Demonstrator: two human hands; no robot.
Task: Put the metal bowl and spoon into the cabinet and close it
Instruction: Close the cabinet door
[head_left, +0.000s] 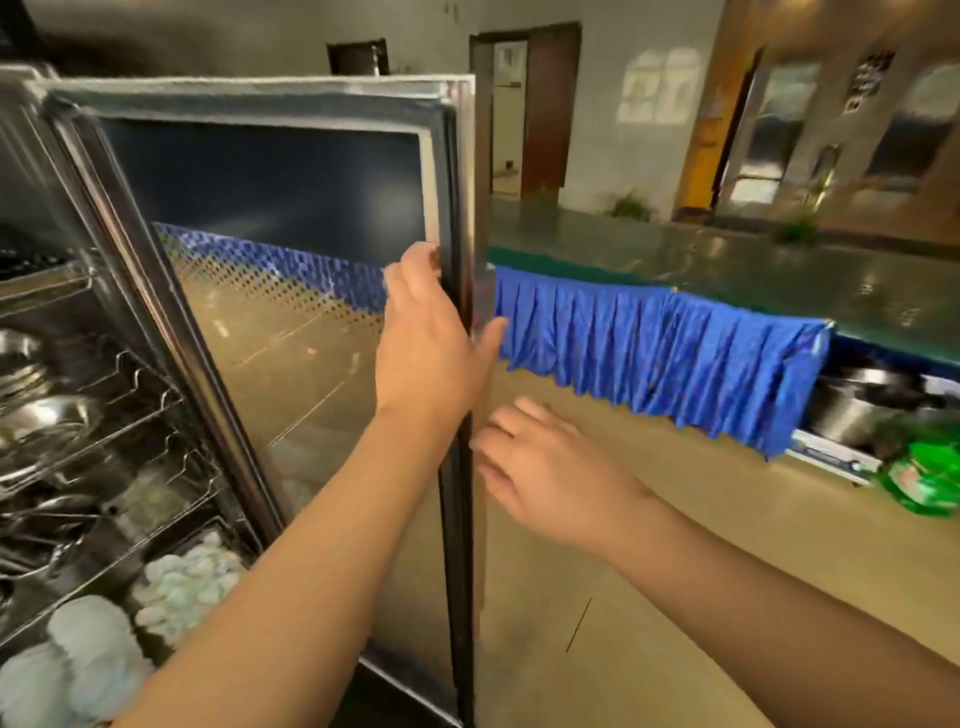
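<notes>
Tan floor (649, 597) fills the right half of the view, bounded by a long desk (779, 280) with a green top and a pleated blue skirt (665, 358). Metal pots (852, 410) and a green bag (930, 478) sit on the floor at the skirt's far end. A grey wall with a dark doorway (524, 114) closes the background.

The cabinet (31, 208) stands at left with its glass door (291, 322) swung open. The left hand (426, 348) wraps its grip around the door's free edge, fingers curled over the inner gasket and thumb on the outer face. The right hand (550, 467) is spread open with nothing in its grip, fingertips touching or just beside the same edge lower down.

Wire racks (156, 405) inside carry metalware: a metal bowl (47, 415) sits on the upper rack, and long utensils lie below; the spoon cannot be singled out. White dishes (93, 654) fill the lowest rack.
</notes>
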